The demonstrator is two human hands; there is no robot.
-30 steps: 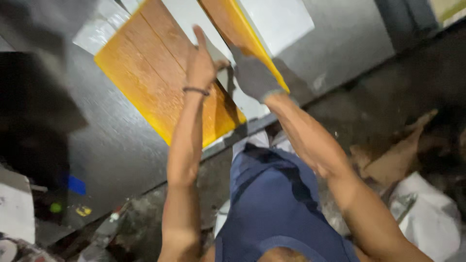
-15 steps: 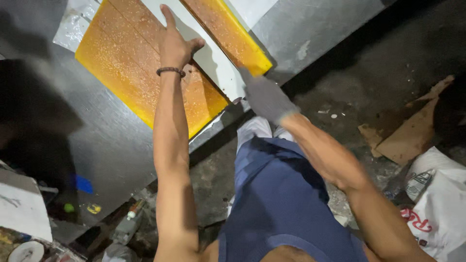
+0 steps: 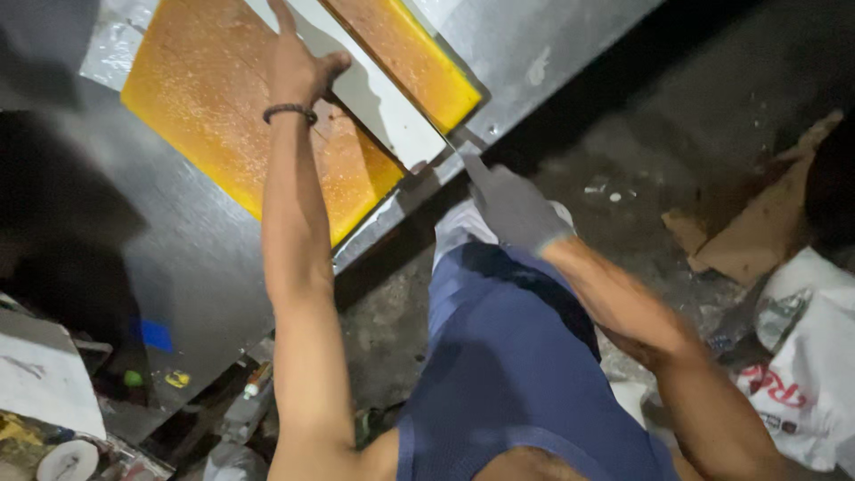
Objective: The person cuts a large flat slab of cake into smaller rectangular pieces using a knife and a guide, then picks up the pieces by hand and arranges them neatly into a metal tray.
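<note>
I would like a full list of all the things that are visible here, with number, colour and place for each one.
metal table: one, grey, upper left
yellow slab: one large, orange-yellow, on the table under the left hand
second yellow slab: one, orange-yellow, at the table edge, top centre
white strip: one, white, between the two slabs
cardboard piece: one, brown, on the floor at right
white bag: one, white with print, lower right
tape roll: one, white, bottom left corner
blue shorts: one, blue, bottom centre
wristband: one, dark, on the left wrist
left hand: bare, flat on the large slab
right hand: grey glove, near the table edge; whether it grips something is unclear
</note>
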